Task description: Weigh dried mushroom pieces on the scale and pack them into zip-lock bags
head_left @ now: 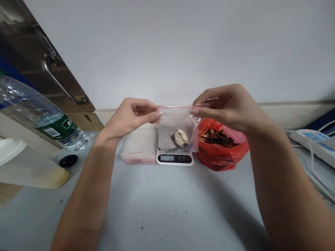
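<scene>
A pale wall (167, 52) with minor dark marks stands behind the grey surface (162, 223); a cream strip (277, 114) runs along its base. At left, a glossy dark panel (24, 42) bears a curved metal handle (59, 85). Dark specks dot the surface.

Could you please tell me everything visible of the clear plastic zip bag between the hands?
The clear plastic zip bag looks crinkled, with a red line along its top. It hangs upright over the white digital scale, its top pinched at either end by the left hand and right hand. A pale, dark-edged piece shows in its lower part. Whether its bottom touches the scale, or the zip is sealed, is unclear.
</scene>
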A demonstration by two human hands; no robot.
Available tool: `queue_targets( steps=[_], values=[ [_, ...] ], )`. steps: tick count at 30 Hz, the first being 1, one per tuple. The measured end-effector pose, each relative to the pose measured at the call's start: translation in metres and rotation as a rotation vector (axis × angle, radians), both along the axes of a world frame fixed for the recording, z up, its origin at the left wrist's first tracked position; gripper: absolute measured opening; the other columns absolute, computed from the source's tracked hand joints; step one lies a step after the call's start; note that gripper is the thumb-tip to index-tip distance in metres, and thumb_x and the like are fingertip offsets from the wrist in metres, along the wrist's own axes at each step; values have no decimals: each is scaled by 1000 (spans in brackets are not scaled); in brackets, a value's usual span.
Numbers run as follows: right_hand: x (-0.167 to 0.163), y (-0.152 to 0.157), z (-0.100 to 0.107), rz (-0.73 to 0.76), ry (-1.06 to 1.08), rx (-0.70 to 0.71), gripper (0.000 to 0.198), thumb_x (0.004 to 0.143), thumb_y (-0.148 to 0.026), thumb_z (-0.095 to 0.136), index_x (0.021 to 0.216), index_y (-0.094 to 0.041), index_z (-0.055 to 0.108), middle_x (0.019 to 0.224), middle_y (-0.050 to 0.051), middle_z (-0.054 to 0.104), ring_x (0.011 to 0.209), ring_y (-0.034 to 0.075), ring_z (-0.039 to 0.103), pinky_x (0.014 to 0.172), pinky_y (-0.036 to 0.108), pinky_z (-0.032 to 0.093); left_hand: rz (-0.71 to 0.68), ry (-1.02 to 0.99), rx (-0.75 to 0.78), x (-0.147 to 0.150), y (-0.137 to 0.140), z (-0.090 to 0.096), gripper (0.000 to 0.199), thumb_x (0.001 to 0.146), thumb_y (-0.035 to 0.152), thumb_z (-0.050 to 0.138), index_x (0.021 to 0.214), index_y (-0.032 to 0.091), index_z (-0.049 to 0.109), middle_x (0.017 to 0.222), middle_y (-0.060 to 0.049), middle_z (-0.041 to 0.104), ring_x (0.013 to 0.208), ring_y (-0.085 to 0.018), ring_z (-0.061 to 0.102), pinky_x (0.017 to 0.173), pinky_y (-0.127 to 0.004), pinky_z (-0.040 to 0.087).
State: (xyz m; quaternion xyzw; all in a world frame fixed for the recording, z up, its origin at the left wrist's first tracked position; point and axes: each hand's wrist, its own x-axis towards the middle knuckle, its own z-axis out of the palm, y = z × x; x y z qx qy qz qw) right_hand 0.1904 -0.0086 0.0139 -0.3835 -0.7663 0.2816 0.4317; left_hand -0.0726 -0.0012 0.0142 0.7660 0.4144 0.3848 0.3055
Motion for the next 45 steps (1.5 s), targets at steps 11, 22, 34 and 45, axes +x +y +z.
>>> queue_targets(
  steps=[11,22,34,45],
  values=[
    [4,-2,2,43,-131,44,27,79,-43,79,94,-22,73,79,2,73,70,19,69,63,32,56,-89,97,268,13,-4,-4,16,87,27,72,75,17,73,69,0,72,67,-14,67,68,-25,55],
    [-24,-2,-6,91,-306,138,18,92,-30,59,84,-18,70,82,5,74,72,18,63,69,32,48,-153,156,348,31,-8,-12,17,93,19,61,81,17,73,74,0,74,70,-12,66,69,-23,52],
    [-7,5,-8,45,-425,59,21,92,-37,54,85,-20,64,84,5,71,73,18,62,67,30,44,-117,229,491,21,6,-19,16,97,22,55,84,19,64,82,0,65,74,-13,60,67,-23,51],
    [19,8,-6,-26,-460,14,25,85,-46,54,82,-22,62,76,6,67,68,19,59,63,32,46,-75,276,452,11,4,-9,18,97,27,55,82,21,63,81,0,67,72,-14,63,67,-25,54]
  ],
)
